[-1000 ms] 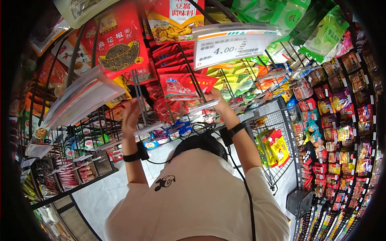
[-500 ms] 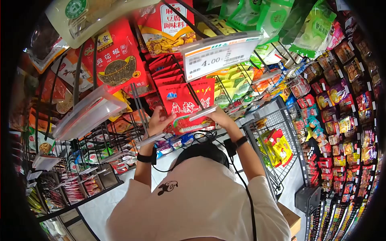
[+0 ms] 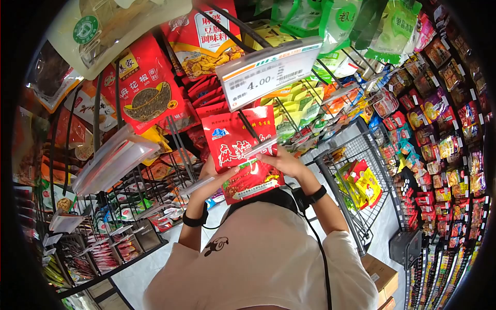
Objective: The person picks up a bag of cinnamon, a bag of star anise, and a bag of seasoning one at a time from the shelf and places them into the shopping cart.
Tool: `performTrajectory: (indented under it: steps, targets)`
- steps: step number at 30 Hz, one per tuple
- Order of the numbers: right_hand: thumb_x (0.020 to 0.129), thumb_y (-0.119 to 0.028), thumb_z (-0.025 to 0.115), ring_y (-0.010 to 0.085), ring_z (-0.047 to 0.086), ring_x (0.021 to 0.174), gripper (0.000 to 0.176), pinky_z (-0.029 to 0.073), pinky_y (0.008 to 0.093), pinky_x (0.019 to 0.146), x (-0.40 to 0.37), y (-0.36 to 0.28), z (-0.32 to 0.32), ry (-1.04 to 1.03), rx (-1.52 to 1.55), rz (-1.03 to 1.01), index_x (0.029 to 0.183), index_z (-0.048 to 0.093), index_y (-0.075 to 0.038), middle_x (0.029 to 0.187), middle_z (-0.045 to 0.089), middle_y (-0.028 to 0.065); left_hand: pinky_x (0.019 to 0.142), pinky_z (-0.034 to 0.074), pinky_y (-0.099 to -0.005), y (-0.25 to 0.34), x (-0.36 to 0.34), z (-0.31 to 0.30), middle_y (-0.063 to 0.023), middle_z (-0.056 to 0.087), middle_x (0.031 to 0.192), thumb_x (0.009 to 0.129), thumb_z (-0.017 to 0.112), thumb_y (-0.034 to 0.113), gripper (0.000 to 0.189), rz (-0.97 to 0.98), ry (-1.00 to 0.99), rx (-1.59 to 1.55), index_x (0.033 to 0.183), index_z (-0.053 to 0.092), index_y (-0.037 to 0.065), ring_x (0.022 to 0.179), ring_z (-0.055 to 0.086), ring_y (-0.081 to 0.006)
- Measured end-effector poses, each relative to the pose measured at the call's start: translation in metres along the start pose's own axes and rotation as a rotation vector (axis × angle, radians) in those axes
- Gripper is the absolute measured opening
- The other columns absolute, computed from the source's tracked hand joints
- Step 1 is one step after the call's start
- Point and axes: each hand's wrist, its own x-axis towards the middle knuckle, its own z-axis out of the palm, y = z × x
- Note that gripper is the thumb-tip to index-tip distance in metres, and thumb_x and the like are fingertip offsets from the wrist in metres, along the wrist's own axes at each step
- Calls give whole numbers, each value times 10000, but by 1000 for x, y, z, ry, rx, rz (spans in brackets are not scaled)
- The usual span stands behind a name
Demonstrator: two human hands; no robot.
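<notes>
A red seasoning packet (image 3: pixel 240 135) hangs upright at the front of a rack, its lower part tilted toward me. At its left side is my left hand (image 3: pixel 214 178), fingers across the lower front and closed on the packet. My right hand (image 3: pixel 283 163) grips the packet's right side, its fingers reaching over the front. A price tag (image 3: pixel 268 70) reading 4.00 juts out above, and a thin tag edge hides part of the lettering. More red packets (image 3: pixel 206 95) are lined up behind it.
Left of the hands hang red pepper packets (image 3: pixel 150 85) and a clear tag holder (image 3: pixel 111 160). To the right stands a black wire cart (image 3: pixel 336 199) with yellow and red packets (image 3: pixel 364 183) in it. A box (image 3: pixel 380 274) and a black bin (image 3: pixel 405 248) are lower right.
The packet's bottom has come down and nearer to me, showing more of its front. Both hands have moved lower, and my left fingers now lie across it.
</notes>
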Motion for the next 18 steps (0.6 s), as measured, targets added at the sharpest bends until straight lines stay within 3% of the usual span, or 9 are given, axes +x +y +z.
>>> performTrajectory:
  steps: [5,9,10,13,14,18]
  targets:
    - [862,-279,616,103,574,864,362,462,258,759,-17,5,6,15,51,25,1102,570,-12,993,634,54,864,434,-317,25,-3,-4,-80,579,1089,765,707,140,473,-30,-159,-43,1160,480,14,1012,550,-173]
    - [872,-264,603,68,562,739,317,457,234,616,-31,5,3,14,-47,47,1090,583,-36,902,642,31,859,438,-313,3,-11,-2,-91,574,1099,772,702,155,484,-127,-224,-69,1170,468,9,1021,540,-155]
    - [881,-260,592,59,541,703,305,438,230,578,-33,11,2,6,-86,12,1088,582,-36,870,628,11,867,438,-310,3,-14,-1,-75,563,1112,764,716,145,537,-56,-219,-33,1201,434,9,1022,528,-139]
    - [885,-257,587,65,534,723,308,442,239,599,-43,0,8,34,-52,-93,1084,575,-22,880,618,5,920,406,-306,0,-17,-2,-28,513,1175,748,724,68,627,-158,-338,-134,1272,383,37,1068,482,-117]
    - [888,-254,581,87,550,822,330,459,261,715,-47,-5,4,-16,-75,45,1107,558,-8,955,626,19,916,412,-298,1,-19,-3,-23,510,1178,743,727,53,635,-201,-353,-148,1273,378,44,1073,480,-111]
    - [892,-257,575,111,546,926,356,439,281,825,-57,-20,7,-49,-107,14,1143,538,-8,1033,621,50,859,454,-278,-3,-23,-10,-9,537,1146,766,697,18,598,-280,-447,-285,1272,381,57,1032,512,-87]
